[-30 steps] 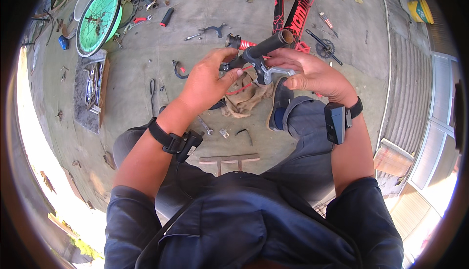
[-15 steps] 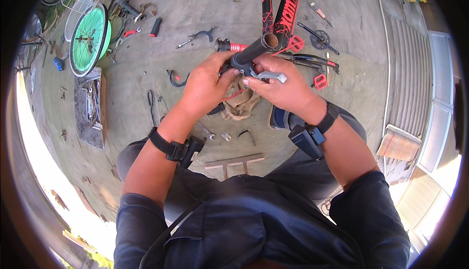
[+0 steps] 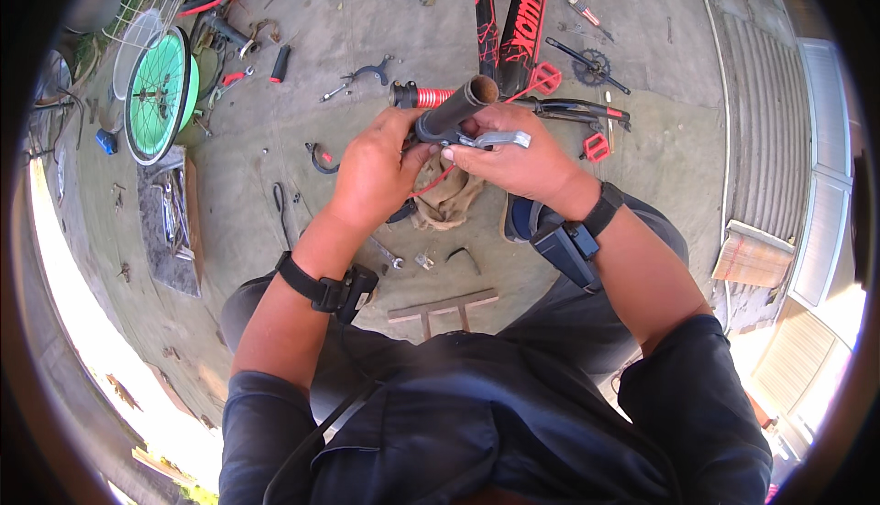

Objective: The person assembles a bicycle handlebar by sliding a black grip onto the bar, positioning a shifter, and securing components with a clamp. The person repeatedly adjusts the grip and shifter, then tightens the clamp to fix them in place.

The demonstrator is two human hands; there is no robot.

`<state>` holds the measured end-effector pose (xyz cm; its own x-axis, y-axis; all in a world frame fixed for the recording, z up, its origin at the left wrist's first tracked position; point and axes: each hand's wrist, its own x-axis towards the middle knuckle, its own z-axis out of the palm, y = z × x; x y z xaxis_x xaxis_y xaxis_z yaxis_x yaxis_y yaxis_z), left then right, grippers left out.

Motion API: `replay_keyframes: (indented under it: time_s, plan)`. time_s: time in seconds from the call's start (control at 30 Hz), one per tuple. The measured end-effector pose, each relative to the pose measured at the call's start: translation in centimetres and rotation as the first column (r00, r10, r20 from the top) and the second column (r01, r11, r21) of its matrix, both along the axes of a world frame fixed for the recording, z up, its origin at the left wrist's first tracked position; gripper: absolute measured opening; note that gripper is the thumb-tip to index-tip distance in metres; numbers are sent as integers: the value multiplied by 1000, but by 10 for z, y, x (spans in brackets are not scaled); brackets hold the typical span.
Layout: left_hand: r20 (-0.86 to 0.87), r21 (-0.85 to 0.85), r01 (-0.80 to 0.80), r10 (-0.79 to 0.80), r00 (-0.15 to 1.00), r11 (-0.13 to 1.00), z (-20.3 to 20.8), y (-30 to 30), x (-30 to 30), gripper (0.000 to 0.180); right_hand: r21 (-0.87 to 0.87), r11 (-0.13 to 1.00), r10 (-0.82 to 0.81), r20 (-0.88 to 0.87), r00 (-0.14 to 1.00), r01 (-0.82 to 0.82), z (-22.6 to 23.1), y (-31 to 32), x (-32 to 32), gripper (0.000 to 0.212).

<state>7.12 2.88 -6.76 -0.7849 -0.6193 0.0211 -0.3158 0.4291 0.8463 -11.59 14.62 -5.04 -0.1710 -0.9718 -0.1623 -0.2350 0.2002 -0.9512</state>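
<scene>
Compared with a second ago, the right hand [image 3: 527,164] has closed in from a looser spread to a grip at the base of the silver brake lever [image 3: 502,139], which now points rightward rather than down and right. The dark tube [image 3: 452,113] stands between both hands, its rusty open end tipped up and away; that end has come leftward in view. The left hand [image 3: 371,166] curls round the tube's near end, thumb pressed low; the right pinches the lever's base, though its hidden fingertips cannot be judged.

The step in hand looks like seating or turning the lever's collar on the tube; the next move seems to call for a steady left hold while the right adjusts the angle.

A red cable [image 3: 434,182] hangs just below the hands, over a tan rag [image 3: 449,204]. Beyond them lies a black-and-red bicycle frame [image 3: 524,28].
</scene>
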Motion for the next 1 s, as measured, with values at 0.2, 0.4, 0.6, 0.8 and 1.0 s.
replay_keyframes:
  time_s: [0.2, 0.4, 0.6, 0.8, 1.0]
  plan:
    - [-11, -26, 11, -12, 1000, 1000, -2, -2, 0, 37, -45, 984, -165, 120, 979, 171, -6, 0, 17, 35]
    - [-12, -58, 6, -6, 1000, 998, -2, -2, 0, 36, -24, 982, -186, 58, 981, 188, 0, 2, 21, 35]
    - [-20, -25, -7, 6, 1000, 1000, -3, -2, 0, 34, -14, 997, -77, -46, 996, 76, 6, -4, 11, 36]
    - [-5, -39, 1, -2, 1000, 999, -4, -2, 1, 36, 34, 996, -77, 7, 997, 77, 7, 1, 9, 37]
    - [-11, -42, 8, -8, 1000, 999, -5, -1, 1, 37, 32, 999, -13, 109, 994, 9, 2, 6, 2, 45]
